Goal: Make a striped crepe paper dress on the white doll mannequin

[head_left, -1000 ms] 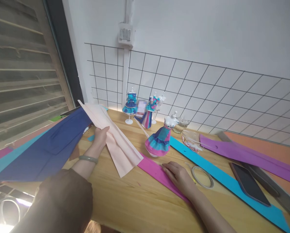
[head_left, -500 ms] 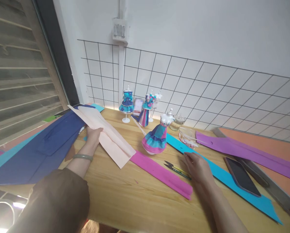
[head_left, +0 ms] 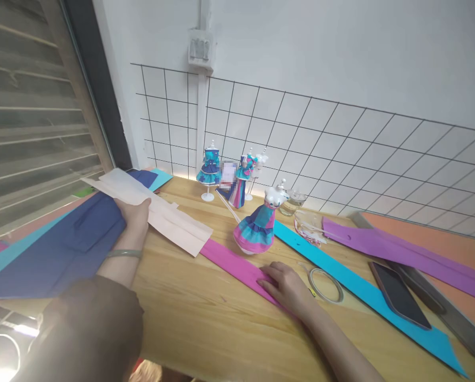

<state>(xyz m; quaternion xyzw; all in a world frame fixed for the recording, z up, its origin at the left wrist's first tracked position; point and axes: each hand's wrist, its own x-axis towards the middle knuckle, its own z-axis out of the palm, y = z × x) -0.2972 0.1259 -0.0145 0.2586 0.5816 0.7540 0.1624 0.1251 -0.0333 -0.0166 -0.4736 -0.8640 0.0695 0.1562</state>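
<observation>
My left hand (head_left: 136, 216) is closed on a folded sheet of pale pink crepe paper (head_left: 177, 223), thumb on top and fingers hidden under it. One end of the sheet lies over a magenta paper strip (head_left: 227, 261). My right hand (head_left: 288, 289) rests palm down on that strip, thumb and fingers apart. Right of this hand lies a narrow roll of tape (head_left: 327, 285). A small yellow bit of the thread snips (head_left: 312, 292) shows beside the hand; the rest is hidden. Behind stands a mini dress form (head_left: 257, 225) in a blue, teal and pink dress.
Navy paper (head_left: 82, 239) lies at the left. A blue strip (head_left: 341, 276) with a phone (head_left: 400, 294) on it and a purple strip (head_left: 396, 252) lie right. Further dressed forms (head_left: 209, 170) and a glass jar (head_left: 292, 202) stand before the wire grid (head_left: 320, 143).
My left hand has moved left with the pale pink paper. My right hand has shifted left onto the magenta strip, covering the snips; the tape roll now shows where it was.
</observation>
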